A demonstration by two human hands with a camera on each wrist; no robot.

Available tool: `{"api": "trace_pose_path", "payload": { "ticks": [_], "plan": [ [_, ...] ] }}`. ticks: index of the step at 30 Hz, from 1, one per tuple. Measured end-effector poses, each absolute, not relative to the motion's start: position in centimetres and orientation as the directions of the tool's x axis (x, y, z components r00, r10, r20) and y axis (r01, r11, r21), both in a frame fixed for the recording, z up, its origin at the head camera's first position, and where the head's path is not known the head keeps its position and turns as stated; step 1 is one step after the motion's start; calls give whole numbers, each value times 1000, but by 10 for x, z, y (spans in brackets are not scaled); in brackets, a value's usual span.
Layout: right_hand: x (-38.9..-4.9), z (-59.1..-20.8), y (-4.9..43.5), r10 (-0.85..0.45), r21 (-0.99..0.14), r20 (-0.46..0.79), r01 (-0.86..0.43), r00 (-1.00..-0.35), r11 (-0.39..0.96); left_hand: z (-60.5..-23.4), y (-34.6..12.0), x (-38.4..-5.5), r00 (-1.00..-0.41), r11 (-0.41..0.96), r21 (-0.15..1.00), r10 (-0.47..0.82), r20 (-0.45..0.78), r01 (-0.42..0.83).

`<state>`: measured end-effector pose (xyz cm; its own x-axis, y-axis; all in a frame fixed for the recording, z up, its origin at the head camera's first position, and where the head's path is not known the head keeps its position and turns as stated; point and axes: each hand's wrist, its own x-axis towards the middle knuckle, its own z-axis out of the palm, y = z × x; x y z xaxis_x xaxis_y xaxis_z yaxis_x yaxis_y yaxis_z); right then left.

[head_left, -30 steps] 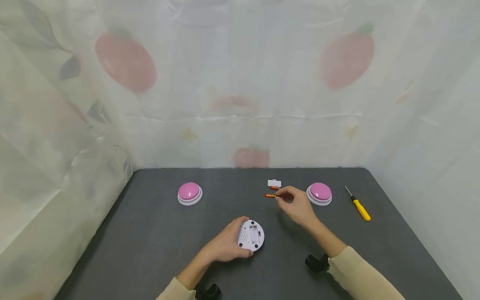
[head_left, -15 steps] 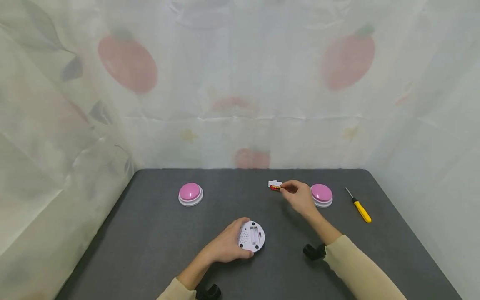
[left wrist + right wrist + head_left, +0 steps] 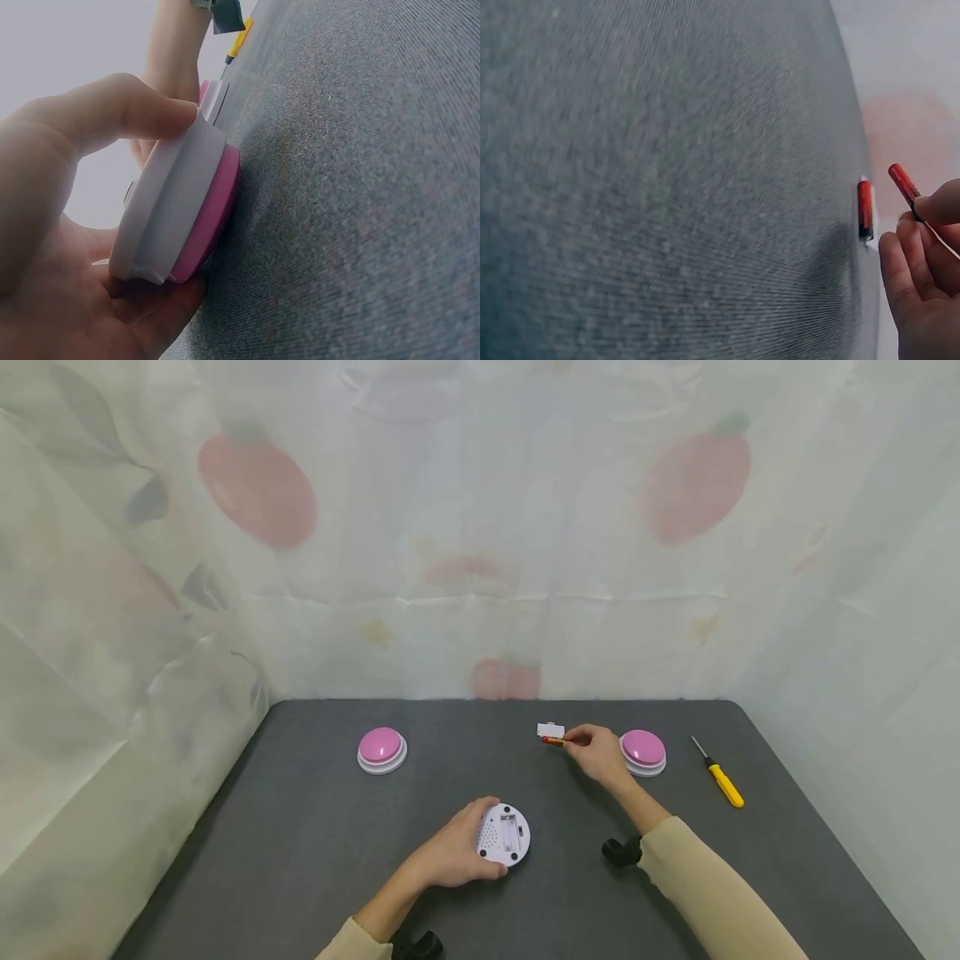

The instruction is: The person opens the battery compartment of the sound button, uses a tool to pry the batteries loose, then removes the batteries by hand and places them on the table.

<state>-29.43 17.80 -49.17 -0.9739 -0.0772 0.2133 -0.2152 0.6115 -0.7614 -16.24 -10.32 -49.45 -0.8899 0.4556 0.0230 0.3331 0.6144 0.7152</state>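
My left hand (image 3: 461,847) grips a round white push button (image 3: 489,837) by its rim, thumb on one side and fingers on the other. It is turned over: its pink dome (image 3: 211,217) faces down to the table, and the uncovered battery compartment (image 3: 511,832) faces up. Farther off, my right hand (image 3: 597,753) pinches one end of a small red battery (image 3: 904,182) between thumb and fingertips. A second red battery (image 3: 865,208) lies on the table close by, along a white battery cover (image 3: 551,730); in the head view the two batteries overlap.
Two more push buttons with pink domes stand upright, the left button (image 3: 381,749) at the back left and the right button (image 3: 642,752) just beyond my right hand. A screwdriver (image 3: 723,781) with a yellow handle lies at the right. A printed curtain (image 3: 420,527) hangs behind the grey table (image 3: 300,843).
My right hand has moved slightly away from me and to the right with the battery, closer to the battery by the cover. My left hand keeps its hold on the push button.
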Motion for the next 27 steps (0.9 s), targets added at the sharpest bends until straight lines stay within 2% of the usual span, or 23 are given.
{"api": "trace_pose_path", "payload": {
  "ticks": [9,20,27],
  "plan": [
    [-302,-504,182,-140,-685,207,-246,-968,686,-494,-103,-162,-889,616,718,458,9,325],
    [-305,-503,185,-163,-610,206,-257,-965,750,-493,-102,-162,-887,612,716,462,24,337],
    [-293,-492,182,-177,-616,281,-318,-943,721,-494,-104,-161,-888,611,713,459,35,344]
  ]
}}
